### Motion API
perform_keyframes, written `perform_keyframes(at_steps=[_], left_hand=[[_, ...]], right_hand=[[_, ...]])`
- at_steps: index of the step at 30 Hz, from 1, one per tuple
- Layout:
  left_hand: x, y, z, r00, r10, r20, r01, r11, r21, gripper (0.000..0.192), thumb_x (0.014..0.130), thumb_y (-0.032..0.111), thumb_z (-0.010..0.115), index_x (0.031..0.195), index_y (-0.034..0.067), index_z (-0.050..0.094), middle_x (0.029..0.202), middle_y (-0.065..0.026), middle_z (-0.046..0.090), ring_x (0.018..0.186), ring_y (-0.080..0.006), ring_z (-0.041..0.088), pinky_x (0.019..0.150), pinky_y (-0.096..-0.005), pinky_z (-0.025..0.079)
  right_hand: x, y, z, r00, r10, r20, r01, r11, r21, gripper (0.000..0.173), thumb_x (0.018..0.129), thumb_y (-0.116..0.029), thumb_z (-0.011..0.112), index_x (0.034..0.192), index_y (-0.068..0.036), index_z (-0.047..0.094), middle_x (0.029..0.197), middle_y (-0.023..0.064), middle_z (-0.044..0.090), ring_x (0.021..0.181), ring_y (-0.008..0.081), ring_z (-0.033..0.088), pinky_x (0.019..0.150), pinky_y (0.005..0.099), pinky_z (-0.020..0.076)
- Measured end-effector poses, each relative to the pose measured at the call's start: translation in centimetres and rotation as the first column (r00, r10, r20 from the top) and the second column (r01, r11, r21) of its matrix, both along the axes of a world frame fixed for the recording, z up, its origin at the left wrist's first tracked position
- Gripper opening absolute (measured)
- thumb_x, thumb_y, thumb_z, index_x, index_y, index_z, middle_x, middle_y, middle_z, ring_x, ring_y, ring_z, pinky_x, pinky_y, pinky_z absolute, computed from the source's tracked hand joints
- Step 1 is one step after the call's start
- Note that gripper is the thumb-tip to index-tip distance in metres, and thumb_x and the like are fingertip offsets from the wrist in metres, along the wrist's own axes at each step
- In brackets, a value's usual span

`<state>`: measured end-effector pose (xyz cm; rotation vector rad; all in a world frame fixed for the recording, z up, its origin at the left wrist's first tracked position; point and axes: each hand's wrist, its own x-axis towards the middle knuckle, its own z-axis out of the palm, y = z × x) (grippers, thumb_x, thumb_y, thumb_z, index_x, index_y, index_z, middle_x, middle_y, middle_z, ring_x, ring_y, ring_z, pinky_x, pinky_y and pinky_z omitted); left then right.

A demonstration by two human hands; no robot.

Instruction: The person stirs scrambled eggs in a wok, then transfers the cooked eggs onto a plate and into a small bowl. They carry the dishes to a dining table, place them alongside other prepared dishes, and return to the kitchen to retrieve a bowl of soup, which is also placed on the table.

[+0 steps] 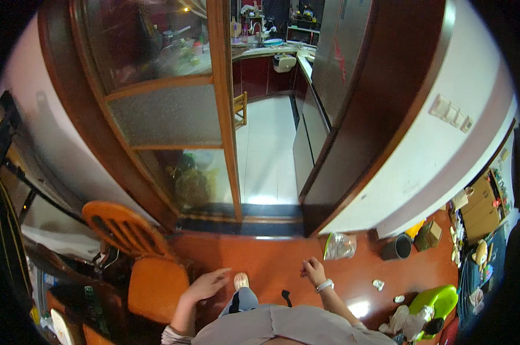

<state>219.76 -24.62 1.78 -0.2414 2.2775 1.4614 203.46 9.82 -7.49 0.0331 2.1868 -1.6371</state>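
My left hand (208, 283) hangs low in front of me with nothing in it, its fingers stretched out and partly apart. Just left of it stands a wooden chair (158, 286) with a slatted back. My right hand (313, 272) is held out over the floor, fingers curled in, and no object shows in it. A white band (325, 285) circles that wrist. Between the hands one foot (241, 280) shows on the reddish-brown floor (268, 258). A small black object (286, 296), too unclear to name, is close to my body.
Ahead, a wood-framed glass sliding door (225, 129) stands partly across the kitchen doorway; a raised sill (260, 226) crosses its foot. To the right are a clear plastic bag (341, 246), a dark bin (396, 247), crumpled tissues (378, 284) and a child on a green plastic seat (436, 299).
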Motion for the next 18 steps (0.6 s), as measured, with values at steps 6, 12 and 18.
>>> perform_keyframes(at_steps=[6,12,18], left_hand=[[-16.1,-7.5,-2.4,1.0,0.018,0.003,-0.018,0.991,-0.13,0.051,0.091,0.032,0.05,0.135,0.009,0.035,0.116,-0.0127,0.057,0.104,-0.0245,0.056,0.086,-0.0336,0.044],[-40.4,-3.4,-3.2,0.881,-0.448,-0.151,0.451,0.892,-0.019,0.048,0.09,0.028,0.046,0.132,0.007,0.036,0.111,-0.0188,0.058,0.101,-0.0338,0.055,0.086,-0.0388,0.043],[-59.3,-1.3,-2.8,0.849,-0.401,-0.345,0.421,0.907,-0.018,0.049,0.089,0.025,0.05,0.132,0.007,0.037,0.121,-0.0175,0.052,0.104,-0.0307,0.055,0.088,-0.0356,0.042]], right_hand=[[-14.7,-4.8,0.8,0.99,-0.14,-0.003,0.14,0.988,-0.058,0.022,0.09,-0.019,0.05,0.098,0.001,0.052,0.061,0.0083,0.053,0.05,0.0157,0.056,0.047,0.0322,0.0521],[-30.3,-8.5,2.8,0.963,-0.259,-0.07,0.224,0.92,-0.323,0.033,0.094,-0.009,0.034,0.127,-0.007,0.04,0.049,0.0055,0.048,0.041,0.0136,0.05,0.046,0.0291,0.0505],[-48.1,-11.4,-2.5,0.959,-0.25,0.132,0.273,0.94,-0.204,0.027,0.073,0.013,0.034,0.087,-0.003,0.05,0.078,0.0117,0.058,0.063,0.0195,0.057,0.05,0.0315,0.0495]])
